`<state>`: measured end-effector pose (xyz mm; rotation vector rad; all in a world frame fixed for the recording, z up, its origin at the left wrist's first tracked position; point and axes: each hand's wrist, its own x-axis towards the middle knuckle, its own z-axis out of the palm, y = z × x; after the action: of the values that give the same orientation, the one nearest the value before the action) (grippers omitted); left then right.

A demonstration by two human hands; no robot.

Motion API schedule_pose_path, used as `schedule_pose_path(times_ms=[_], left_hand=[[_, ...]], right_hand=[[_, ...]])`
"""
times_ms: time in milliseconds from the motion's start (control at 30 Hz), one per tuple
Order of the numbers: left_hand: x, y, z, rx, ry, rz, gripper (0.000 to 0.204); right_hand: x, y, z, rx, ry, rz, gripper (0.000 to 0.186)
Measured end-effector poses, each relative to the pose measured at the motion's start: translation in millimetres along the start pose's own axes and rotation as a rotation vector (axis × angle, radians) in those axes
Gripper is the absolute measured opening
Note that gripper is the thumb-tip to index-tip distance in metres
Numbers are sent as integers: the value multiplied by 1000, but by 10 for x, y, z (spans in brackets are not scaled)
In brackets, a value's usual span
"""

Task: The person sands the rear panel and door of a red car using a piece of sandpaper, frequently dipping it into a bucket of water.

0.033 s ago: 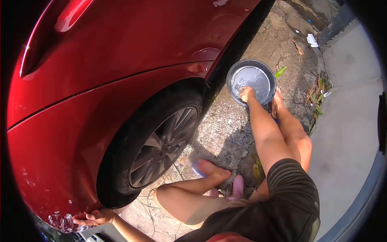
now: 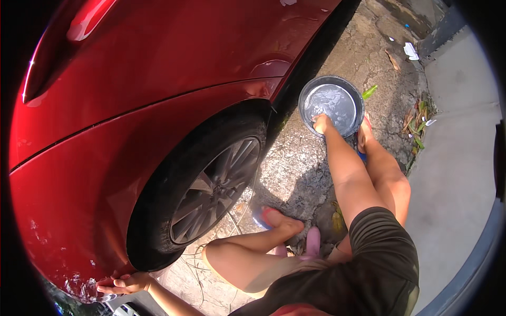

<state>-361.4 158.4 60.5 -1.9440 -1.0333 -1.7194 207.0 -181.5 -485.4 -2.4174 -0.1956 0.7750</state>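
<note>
My left hand rests against the lower front corner of a red car, its fingers stretched out beside a patch of white suds. My right arm reaches forward to a round dark bucket standing on the ground. Inside it is greyish, rippling water with light foam. My right hand dips in at the bucket's near left side. Its fingers are partly hidden in the water, so whether they hold anything does not show.
The car's front wheel stands close on my left. My feet in sandals are on rough concrete. A pale low wall runs along the right, with dry leaves and white scraps at its foot.
The water in the bucket ripples differently, and my right hand has shifted slightly within it. The whole view has moved a little; my left hand stays at the car's corner.
</note>
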Motion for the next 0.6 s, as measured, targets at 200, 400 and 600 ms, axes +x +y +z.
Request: schedule_pose_path(times_ms=[200,400,600], left_hand=[[30,60,-176,42,8,72,75],[-44,609,116,21,-15,83,66],[-4,491,-18,176,72,267,75]], right_hand=[[-337,-283,53,-303,-530,-77,52],[-974,-61,662,-227,-390,-23,50],[-2227,-374,1117,-223,-488,67,53]])
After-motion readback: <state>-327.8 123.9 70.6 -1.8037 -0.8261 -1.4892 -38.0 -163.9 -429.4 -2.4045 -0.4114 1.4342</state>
